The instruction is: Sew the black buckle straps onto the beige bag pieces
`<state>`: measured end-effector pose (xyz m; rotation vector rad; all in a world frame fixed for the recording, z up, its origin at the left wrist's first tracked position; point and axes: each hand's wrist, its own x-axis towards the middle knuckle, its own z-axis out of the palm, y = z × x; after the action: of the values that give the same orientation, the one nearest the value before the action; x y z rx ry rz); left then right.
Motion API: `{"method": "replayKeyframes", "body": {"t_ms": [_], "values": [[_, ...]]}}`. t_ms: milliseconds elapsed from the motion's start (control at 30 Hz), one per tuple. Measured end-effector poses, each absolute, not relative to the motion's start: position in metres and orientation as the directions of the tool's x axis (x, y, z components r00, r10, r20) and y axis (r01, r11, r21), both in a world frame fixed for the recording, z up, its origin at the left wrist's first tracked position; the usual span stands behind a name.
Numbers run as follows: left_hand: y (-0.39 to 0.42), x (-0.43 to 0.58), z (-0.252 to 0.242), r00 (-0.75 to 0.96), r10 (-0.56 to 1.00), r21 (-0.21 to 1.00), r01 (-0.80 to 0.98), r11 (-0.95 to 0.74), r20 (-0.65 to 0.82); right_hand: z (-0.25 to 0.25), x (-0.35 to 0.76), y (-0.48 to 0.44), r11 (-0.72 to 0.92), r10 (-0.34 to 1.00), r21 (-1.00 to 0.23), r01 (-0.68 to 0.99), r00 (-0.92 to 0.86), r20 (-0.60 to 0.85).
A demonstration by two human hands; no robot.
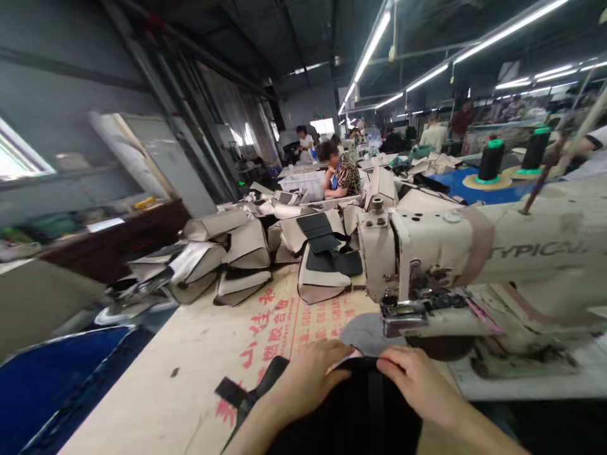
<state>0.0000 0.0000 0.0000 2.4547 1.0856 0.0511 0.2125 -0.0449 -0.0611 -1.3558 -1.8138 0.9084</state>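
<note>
A black piece of material [353,411] lies on the wooden table [190,366] right in front of me. My left hand [310,373] rests on its left upper edge, fingers curled down and pinching it. On the right upper edge my right hand [417,379] does the same, fingertips closed on the material. Both hands sit just below the head of a cream sewing machine [474,265], whose needle area [393,309] is a short way beyond my fingers.
Stacks of beige and black sewn pieces [237,253] crowd the far table. A seated person [344,174] and other workers are further back. Two black thread cones [490,161] stand behind the machine. A blue surface [61,373] lies at lower left.
</note>
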Motion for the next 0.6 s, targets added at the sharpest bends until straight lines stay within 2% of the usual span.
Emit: {"method": "replayKeyframes", "body": {"t_ms": [133,233,300,400,433,500,600], "values": [[0.002,0.0,-0.004,0.722,0.669,0.53,0.642,-0.554,-0.175,-0.056,0.211,-0.043,0.192,0.969,-0.875,0.444,-0.226,0.098],[0.003,0.002,-0.016,0.668,0.712,0.633,0.651,-0.419,-0.215,-0.055,0.21,-0.04,0.155,0.971,-0.9,0.407,-0.229,0.064],[0.006,0.002,-0.021,0.627,0.75,0.659,0.658,-0.365,-0.211,-0.057,0.207,-0.041,0.129,0.973,-0.915,0.381,-0.226,0.043],[0.017,0.006,-0.007,0.63,0.755,0.639,0.659,-0.397,-0.18,-0.065,0.195,-0.045,0.074,0.984,-0.948,0.311,-0.179,0.018],[0.024,0.01,0.002,0.648,0.736,0.621,0.662,-0.419,-0.194,-0.069,0.189,-0.046,0.041,0.99,-0.972,0.232,-0.14,0.009],[0.042,0.021,0.022,0.685,0.679,0.553,0.685,-0.475,-0.264,-0.077,0.175,-0.048,-0.04,0.998,-0.998,-0.042,-0.044,-0.038],[0.075,0.048,0.041,0.685,0.639,0.441,0.723,-0.533,-0.35,-0.083,0.165,-0.043,-0.145,0.981,-0.857,-0.495,0.038,-0.188]]}}
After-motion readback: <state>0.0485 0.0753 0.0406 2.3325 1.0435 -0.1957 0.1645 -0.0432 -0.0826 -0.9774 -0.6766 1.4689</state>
